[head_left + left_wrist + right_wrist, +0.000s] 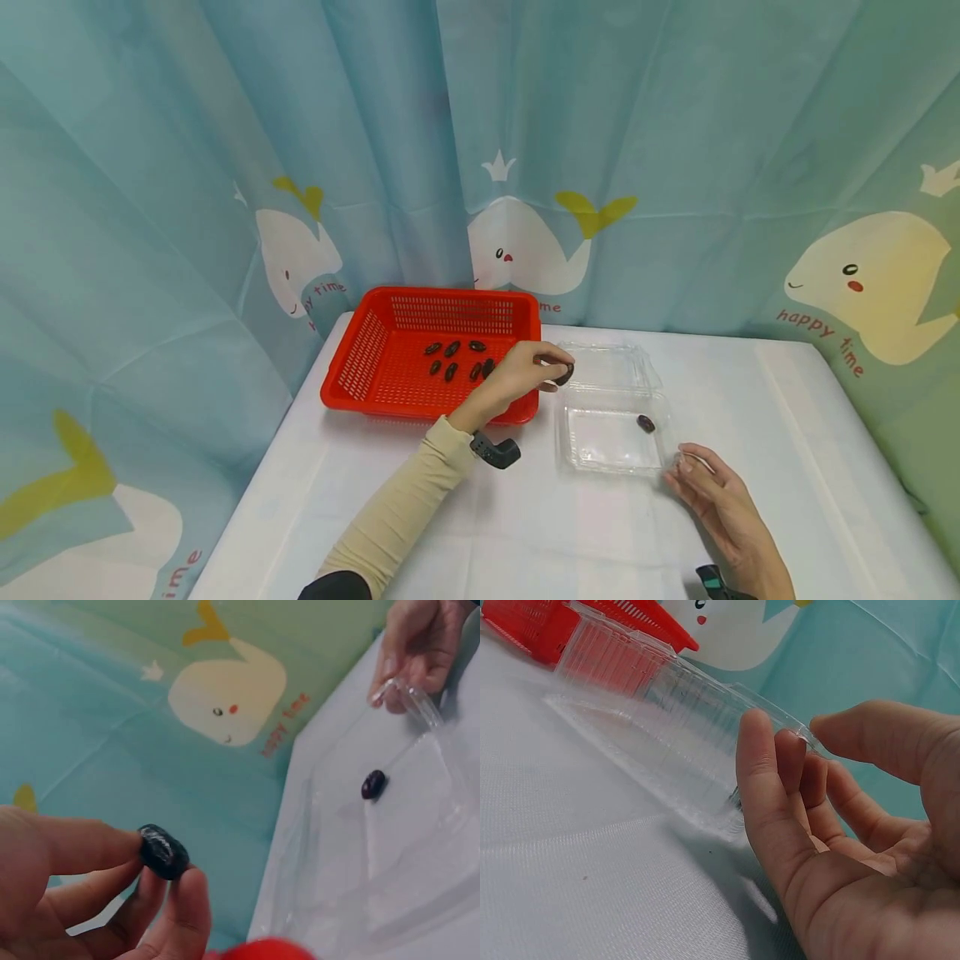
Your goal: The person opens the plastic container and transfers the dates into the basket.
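Observation:
My left hand (521,371) pinches a dark, glossy date (163,852) between thumb and fingertips, above the gap between the red basket (341,398) and the clear plastic clamshell box (607,442). One date (646,424) lies in the near half of the box, towards its right side. The box's lid (603,367) is folded back behind it. At the box's near right corner, my right hand (723,504) grips the rim between thumb and fingers. Several more dates (451,372) lie spread on the basket's floor, partly hidden by my left forearm.
A white cloth (750,400) covers the table. Behind and at the sides hangs a blue-green curtain (697,125) printed with whales. The basket's slotted walls rise at the back left of the table, close to the curtain.

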A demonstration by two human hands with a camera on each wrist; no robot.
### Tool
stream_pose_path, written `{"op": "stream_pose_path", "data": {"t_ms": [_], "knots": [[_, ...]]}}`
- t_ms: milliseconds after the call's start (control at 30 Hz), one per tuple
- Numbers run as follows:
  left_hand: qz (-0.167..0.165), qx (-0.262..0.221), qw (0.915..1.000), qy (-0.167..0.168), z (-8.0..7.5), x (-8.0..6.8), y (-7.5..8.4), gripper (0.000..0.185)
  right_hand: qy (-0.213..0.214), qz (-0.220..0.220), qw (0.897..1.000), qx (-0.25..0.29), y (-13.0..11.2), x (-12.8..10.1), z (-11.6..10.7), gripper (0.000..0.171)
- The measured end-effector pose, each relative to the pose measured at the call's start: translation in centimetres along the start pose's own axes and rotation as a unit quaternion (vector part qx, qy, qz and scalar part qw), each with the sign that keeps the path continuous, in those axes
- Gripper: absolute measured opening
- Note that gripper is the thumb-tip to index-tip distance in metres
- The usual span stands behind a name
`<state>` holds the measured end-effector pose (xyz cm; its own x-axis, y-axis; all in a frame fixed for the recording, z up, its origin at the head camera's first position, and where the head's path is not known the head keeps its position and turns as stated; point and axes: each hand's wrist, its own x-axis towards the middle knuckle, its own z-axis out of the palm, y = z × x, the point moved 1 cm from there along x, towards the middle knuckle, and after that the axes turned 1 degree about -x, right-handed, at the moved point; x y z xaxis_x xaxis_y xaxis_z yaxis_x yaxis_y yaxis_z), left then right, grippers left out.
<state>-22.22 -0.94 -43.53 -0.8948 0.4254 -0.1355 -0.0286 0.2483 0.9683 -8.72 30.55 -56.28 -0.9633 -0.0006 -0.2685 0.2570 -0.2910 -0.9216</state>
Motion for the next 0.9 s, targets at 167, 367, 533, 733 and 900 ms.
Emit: {"op": "stream_pose_path", "data": {"t_ms": [167, 367, 533, 733, 900], "knots": [[-0.033, -0.056, 0.9977, 0.022, -1.9, -0.2, -0.5, 0.026, -0.005, -0.004, 1.000, -0.002, -0.1, 0.1, -0.1, 0.026], [-0.051, -0.108, 0.9919, 0.043, -4.3, -0.4, -1.3, 0.027, -0.012, -0.008, 1.000, -0.002, -0.1, 0.1, -0.2, 0.026], [-0.075, -0.124, 0.9874, 0.063, -6.3, -0.3, -2.1, 0.030, -0.009, -0.006, 1.000, -0.003, -0.1, 0.0, -0.2, 0.026], [-0.108, -0.135, 0.9818, 0.080, -8.4, -0.2, -3.4, 0.032, 0.010, 0.006, 1.000, -0.026, -0.2, -0.1, 0.0, 0.025], [-0.133, -0.133, 0.9773, 0.097, -10.0, 0.3, -4.6, 0.033, 0.018, 0.016, 0.999, -0.034, -0.1, -0.1, 0.1, 0.024]]}}
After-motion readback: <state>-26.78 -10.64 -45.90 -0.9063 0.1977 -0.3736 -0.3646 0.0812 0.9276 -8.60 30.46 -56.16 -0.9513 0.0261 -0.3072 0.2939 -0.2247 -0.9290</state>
